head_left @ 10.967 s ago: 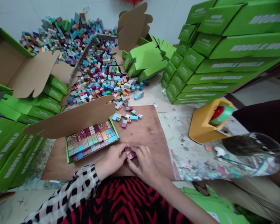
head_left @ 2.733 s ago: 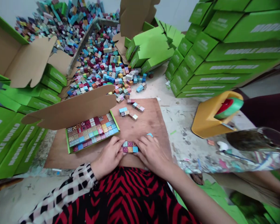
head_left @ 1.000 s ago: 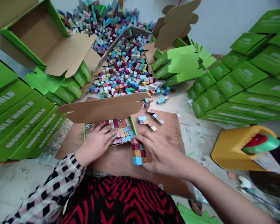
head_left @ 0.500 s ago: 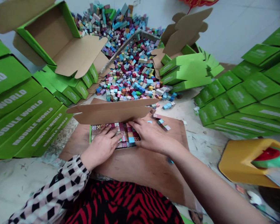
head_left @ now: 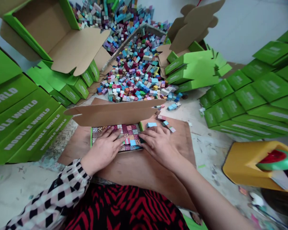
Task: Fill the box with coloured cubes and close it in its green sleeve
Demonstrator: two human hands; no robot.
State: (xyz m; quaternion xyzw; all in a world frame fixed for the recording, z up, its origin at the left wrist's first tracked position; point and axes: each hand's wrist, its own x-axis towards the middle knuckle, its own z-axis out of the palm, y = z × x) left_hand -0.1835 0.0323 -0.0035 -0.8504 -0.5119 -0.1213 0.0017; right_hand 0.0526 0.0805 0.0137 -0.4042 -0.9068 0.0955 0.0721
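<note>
An open green box [head_left: 91, 136] lies before me, its brown cardboard lid [head_left: 117, 112] raised at the far side. Rows of small patterned blocks [head_left: 130, 131] in red, white and blue fill it. Flat on the blocks at the left rests my left hand [head_left: 104, 147], fingers spread, holding nothing. My right hand [head_left: 159, 145] is at the box's right edge, fingers apart, fingertips touching the end blocks. Just beyond that hand sits a light blue block [head_left: 151, 125] on the cardboard sheet [head_left: 134, 166].
A big heap of loose blocks [head_left: 134, 73] lies beyond the box. Green boxes are stacked at left [head_left: 21, 121] and right [head_left: 259, 95]. Open boxes [head_left: 48, 28] flank the heap. A yellow container [head_left: 240, 163] stands at right; several blocks [head_left: 166, 123] lie near my right hand.
My right hand has moved right, off the blocks to the box's right edge, uncovering more blocks and the light blue block. My left hand stays on the blocks. The view has shifted slightly.
</note>
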